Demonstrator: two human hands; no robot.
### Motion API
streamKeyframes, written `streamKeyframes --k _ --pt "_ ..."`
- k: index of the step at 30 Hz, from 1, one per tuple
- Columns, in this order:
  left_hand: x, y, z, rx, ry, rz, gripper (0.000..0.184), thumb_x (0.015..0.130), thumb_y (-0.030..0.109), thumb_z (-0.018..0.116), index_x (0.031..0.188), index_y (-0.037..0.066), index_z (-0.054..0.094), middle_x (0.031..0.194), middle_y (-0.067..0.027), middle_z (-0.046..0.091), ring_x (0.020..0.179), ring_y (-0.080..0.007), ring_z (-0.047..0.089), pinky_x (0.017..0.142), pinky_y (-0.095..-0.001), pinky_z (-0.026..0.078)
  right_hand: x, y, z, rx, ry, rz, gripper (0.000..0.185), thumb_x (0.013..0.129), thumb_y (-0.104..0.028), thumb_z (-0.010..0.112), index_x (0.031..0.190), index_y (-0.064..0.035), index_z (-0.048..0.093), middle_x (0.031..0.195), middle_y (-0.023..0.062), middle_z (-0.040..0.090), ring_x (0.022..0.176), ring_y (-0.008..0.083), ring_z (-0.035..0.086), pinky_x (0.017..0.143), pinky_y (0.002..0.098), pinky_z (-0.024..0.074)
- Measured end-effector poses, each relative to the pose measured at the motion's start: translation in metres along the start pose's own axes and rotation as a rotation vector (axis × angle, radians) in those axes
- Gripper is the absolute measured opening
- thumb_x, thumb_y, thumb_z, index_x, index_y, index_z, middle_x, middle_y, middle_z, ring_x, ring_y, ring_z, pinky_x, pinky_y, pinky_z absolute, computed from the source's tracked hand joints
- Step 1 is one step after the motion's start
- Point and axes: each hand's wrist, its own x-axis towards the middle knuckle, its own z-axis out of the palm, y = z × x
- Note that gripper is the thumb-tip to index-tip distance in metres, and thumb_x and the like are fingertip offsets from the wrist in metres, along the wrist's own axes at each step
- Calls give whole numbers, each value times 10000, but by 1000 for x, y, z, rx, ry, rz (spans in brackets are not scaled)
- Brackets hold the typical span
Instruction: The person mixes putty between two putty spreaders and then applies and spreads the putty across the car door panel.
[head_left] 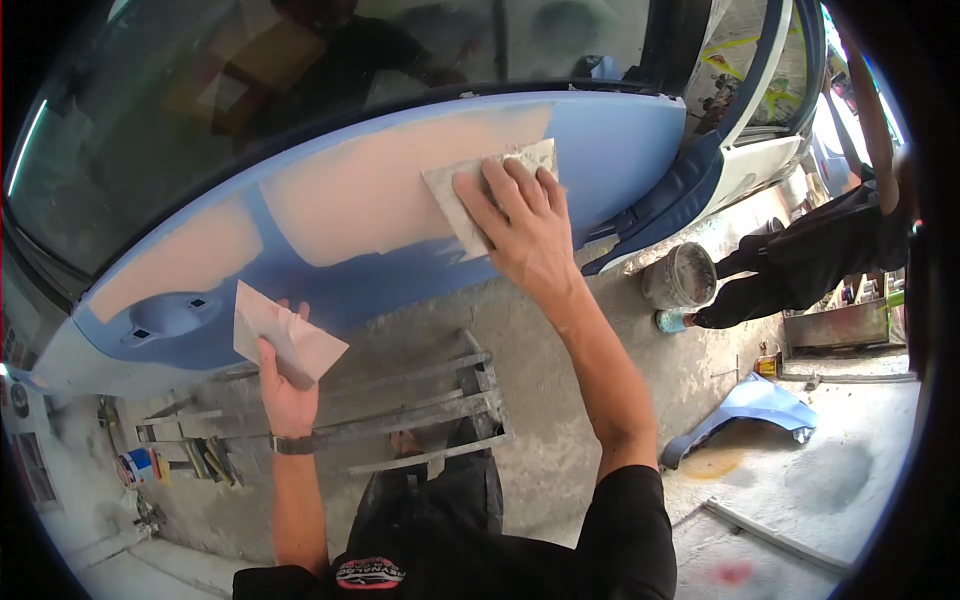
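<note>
A blue car door (625,150) stretches across the front of me, with wide pale-pink filler patches (350,185) on its surface. My right hand (525,220) lies over a whitish square putty spreader (450,200), pressing it flat against the right part of the large patch. Dried smears mark the spreader. My left hand (288,390) grips a pinkish square putty plate (308,350), thumb on its near face, in front of the door's lower left. Close to it is the recessed door handle area (168,318).
A low metal rack (430,410) stands at my legs. On the right are a bucket (680,275), a person in dark clothes (810,250) and a blue fender piece (745,415) on the floor. An open car door (680,180) is beyond the panel.
</note>
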Motion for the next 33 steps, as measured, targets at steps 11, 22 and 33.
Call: streamKeyframes --k 11,22,33 --pt "0 3 1 17 -20 -24 636 1105 464 464 1625 132 306 1675 -100 314 1557 -358 277 1213 -564 324 -73 -39 84 -95 199 48 553 810 -134 721 1358 -199 691 1412 102 594 1269 318 584 1072 551 425" --pt "-24 5 -5 97 -34 -133 678 1080 533 475 1613 148 311 1643 -153 371 1522 -373 344 1210 -576 332 -119 -92 161 -50 314 173 488 900 -174 658 1387 -199 676 1365 91 612 1225 307 624 1077 603 423" --pt "-65 -15 0 -157 175 -315 491 1070 435 571 1402 72 568 1331 -72 658 1241 -257 627 1052 -443 504 -119 -119 -9 1248 -34 966 618 833 133 538 1418 -49 619 1352 163 618 1248 327 613 1063 392 474"
